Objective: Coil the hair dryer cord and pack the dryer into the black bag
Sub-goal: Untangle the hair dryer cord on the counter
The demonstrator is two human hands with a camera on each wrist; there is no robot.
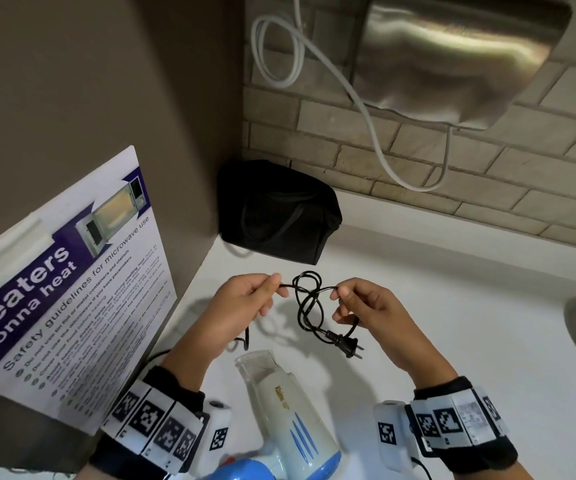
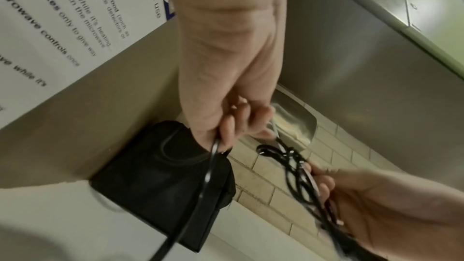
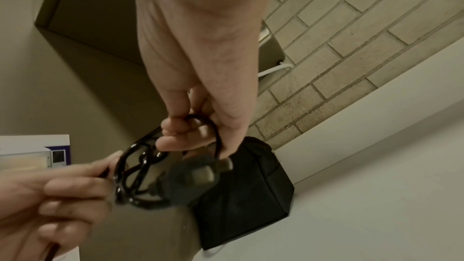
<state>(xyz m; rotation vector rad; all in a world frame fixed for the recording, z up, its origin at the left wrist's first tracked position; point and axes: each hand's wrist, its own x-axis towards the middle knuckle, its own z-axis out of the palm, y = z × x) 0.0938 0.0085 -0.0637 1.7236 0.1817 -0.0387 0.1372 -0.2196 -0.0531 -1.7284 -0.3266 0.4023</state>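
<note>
Clearly, the cord-coiling step is in hand, and it is at an awkward point: the black cord (image 1: 309,303) is held above the white counter (image 1: 452,323) with a loose tangle of crossed loops hanging between the two hands. The cord is pinched by the left hand (image 1: 245,303) between thumb and forefinger on the side that runs down toward the dryer, and by the right hand (image 1: 362,306) on the side that ends in the plug (image 1: 347,344), which dangles free just below the right fingers. In the right wrist view a strand is seen looped round the curled fingers.

The hair dryer (image 1: 290,420) is lying on the counter just below the hands, nozzle pointing away. The black bag (image 1: 276,211) is standing in the corner against the brick wall, near but untouched; whether it is open cannot be told.

Judged from this, the crossings would be better undone before even loops are laid. Slack should be fed from the left side while the plug end is kept clear of the loops, lest a knot be drawn tight.
</note>
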